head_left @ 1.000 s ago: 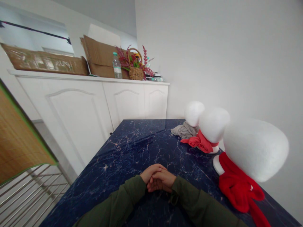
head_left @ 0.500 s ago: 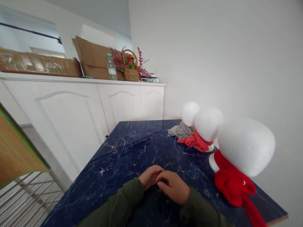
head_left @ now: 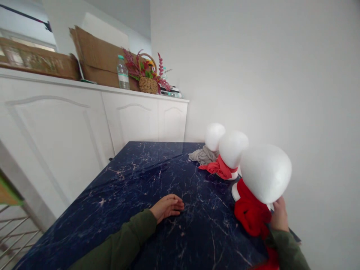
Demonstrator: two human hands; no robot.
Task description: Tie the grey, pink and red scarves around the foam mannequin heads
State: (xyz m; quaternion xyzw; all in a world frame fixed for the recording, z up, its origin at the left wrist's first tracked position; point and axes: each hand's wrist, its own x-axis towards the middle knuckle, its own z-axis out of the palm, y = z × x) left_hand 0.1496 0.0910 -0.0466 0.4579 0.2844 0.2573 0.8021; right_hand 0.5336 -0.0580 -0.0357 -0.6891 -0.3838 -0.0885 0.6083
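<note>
Three white foam heads stand in a row along the right side of a dark blue marble table [head_left: 157, 176]. The nearest foam head [head_left: 266, 172] wears a red scarf [head_left: 251, 213]. My right hand [head_left: 279, 215] reaches behind its neck and touches the scarf; its fingers are mostly hidden. The middle foam head [head_left: 233, 148] wears a lighter red scarf [head_left: 218, 168], and the far foam head [head_left: 214, 135] has a grey scarf [head_left: 201, 155] lying at its base. My left hand [head_left: 168, 206] rests on the table, fingers loosely curled with nothing in them.
A white cabinet [head_left: 132, 116] stands behind the table, carrying cardboard boxes [head_left: 95, 60], a water bottle [head_left: 123, 73] and a wicker basket of red flowers [head_left: 147, 77]. A white wall runs along the right. Metal bars [head_left: 14, 240] show at the lower left.
My hands were clasped together on the table. They have parted: the right hand has gone right to the nearest head's red scarf, the left stays on the table. The view has turned right.
</note>
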